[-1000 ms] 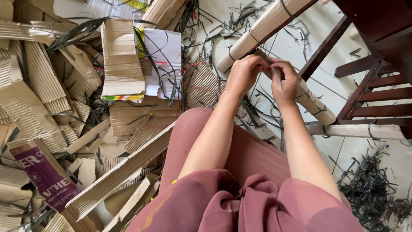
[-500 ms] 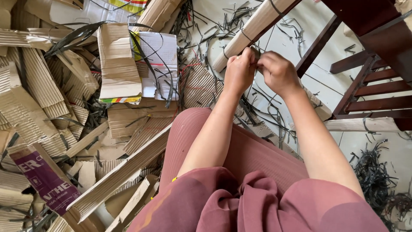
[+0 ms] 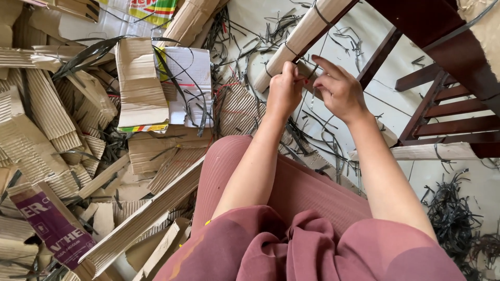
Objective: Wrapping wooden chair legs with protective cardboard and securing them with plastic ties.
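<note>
I see the left hand (image 3: pixel 284 92) and right hand (image 3: pixel 338 91) pinching a dark strap (image 3: pixel 307 73) on a cardboard roll (image 3: pixel 312 78) between them. Far left: a purple printed carton (image 3: pixel 49 224); upper left, a white sheet (image 3: pixel 190 83) beside folded brown cardboard (image 3: pixel 138 78).

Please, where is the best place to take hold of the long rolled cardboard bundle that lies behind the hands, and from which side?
Probably grip the rolled cardboard bundle at its bare middle stretch, between two of the dark straps that bind it. Come from above, closing across its narrow width: it lies slanted on the floor, round and long. The left hand and right hand crowd its lower end, and the chair stands on its right.
</note>
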